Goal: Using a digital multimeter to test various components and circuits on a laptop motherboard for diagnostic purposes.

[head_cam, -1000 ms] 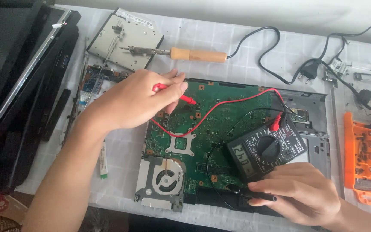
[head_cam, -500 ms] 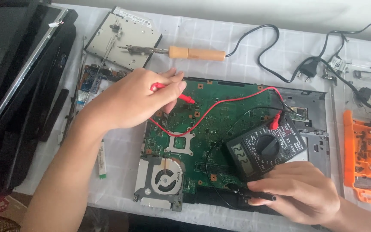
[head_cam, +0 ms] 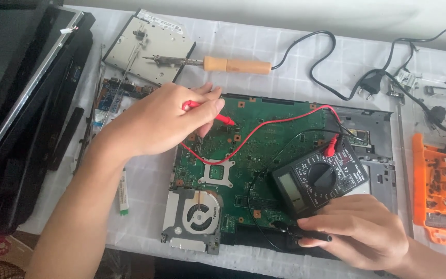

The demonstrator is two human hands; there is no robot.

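White cloth covered the desk (head_cam: 305, 57), green circuit board (head_cam: 264, 155) at centre. Left hand (head_cam: 156, 121) pinched the red probe (head_cam: 215, 116) over the board's far-left part; right hand (head_cam: 360, 232) gripped the black probe (head_cam: 311, 236) at its near edge, just beside the multimeter (head_cam: 320, 178).

Cloth-covered desk (head_cam: 295, 57): laptop base (head_cam: 383, 155) centre, soldering iron (head_cam: 223, 64) at twelve, orange bit holder (head_cam: 437, 191) at three, screen panel (head_cam: 21, 103) at nine.

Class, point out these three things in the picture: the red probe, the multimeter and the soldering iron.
red probe (head_cam: 218, 117), head view, on its red shaft beyond the fingers.
multimeter (head_cam: 322, 176), head view, on its round dial.
soldering iron (head_cam: 236, 65), head view, on its wooden handle.
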